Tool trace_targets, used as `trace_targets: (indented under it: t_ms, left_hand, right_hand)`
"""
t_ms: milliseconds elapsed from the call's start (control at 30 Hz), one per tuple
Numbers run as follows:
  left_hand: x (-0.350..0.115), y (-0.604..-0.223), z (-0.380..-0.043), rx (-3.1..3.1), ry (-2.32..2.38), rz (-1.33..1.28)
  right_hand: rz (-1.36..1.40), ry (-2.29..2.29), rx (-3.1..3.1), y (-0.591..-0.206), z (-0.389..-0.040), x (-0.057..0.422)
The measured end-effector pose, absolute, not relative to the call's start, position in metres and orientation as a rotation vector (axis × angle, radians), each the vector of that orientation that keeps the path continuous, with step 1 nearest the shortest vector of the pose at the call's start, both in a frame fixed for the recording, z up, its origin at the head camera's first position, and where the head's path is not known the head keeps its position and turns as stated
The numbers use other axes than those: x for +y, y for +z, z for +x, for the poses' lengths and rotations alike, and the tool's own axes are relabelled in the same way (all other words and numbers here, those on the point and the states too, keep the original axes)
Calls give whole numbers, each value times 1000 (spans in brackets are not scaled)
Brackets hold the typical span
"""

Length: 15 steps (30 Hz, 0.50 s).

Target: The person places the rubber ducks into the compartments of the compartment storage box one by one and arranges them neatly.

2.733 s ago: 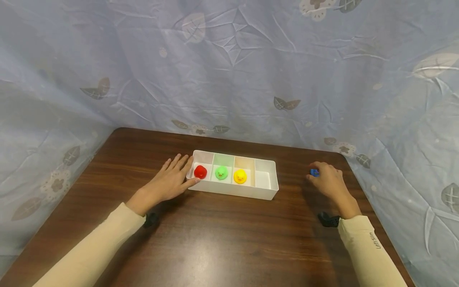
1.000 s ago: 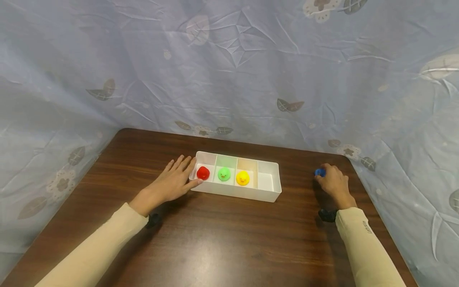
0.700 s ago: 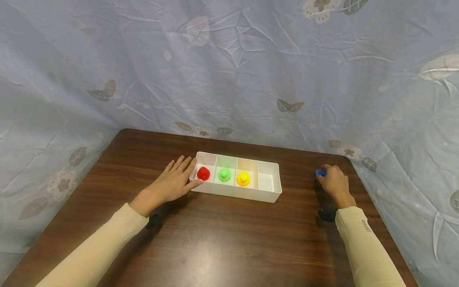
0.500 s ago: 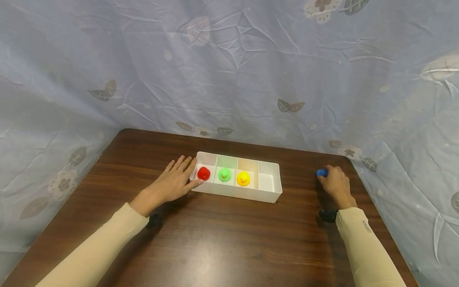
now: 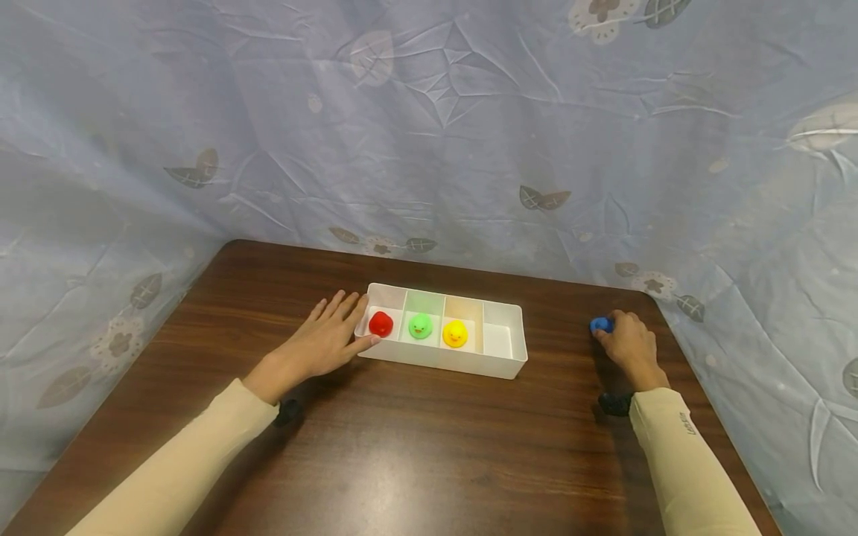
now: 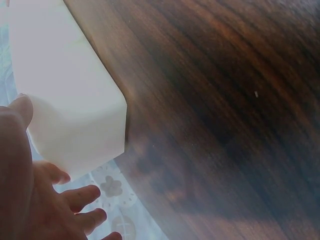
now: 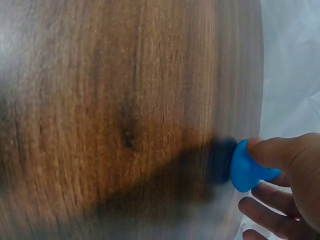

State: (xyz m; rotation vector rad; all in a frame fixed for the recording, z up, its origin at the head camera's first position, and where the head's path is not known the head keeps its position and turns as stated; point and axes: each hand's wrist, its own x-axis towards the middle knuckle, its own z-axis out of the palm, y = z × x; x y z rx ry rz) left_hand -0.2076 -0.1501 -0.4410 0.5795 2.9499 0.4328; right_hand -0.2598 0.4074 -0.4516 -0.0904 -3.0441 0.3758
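My right hand [image 5: 628, 341] pinches a small blue rubber duck [image 7: 244, 167] between thumb and fingers, at the right side of the table. Part of the duck is hidden behind the fingers in the head view. My left hand [image 5: 320, 339] lies spread at the left end of a white divided box [image 5: 439, 358], its thumb over the near rim and fingertips along the end wall. In the box, from the left, sit a red rubber toy [image 5: 380, 324], a green rubber duck [image 5: 420, 326] and a yellow rubber duck [image 5: 455, 333], each in its own compartment. The rightmost compartment holds nothing.
The box stands on a dark wooden table [image 5: 429, 447] with rounded far corners. A pale floral cloth [image 5: 402, 149] hangs behind the table and along both sides. Dark wrist-worn devices show under both forearms.
Since the earliest frame the whole view has shifted slightly. My right hand has moved a little right, and the blue duck has turned slightly in its fingers. The left hand stays at the box.
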Motion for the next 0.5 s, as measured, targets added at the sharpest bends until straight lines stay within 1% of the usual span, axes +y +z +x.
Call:
trace_targets:
  t_ms: [300,500]
  left_hand:
    - [-150,-445,-210,2954,425,591]
    - [-151,-444,-211,2957,408,600]
  right_hand:
    - [-82,370,-3065,-446,-255,406]
    - [-39,374,-3035,-438,-251,396]
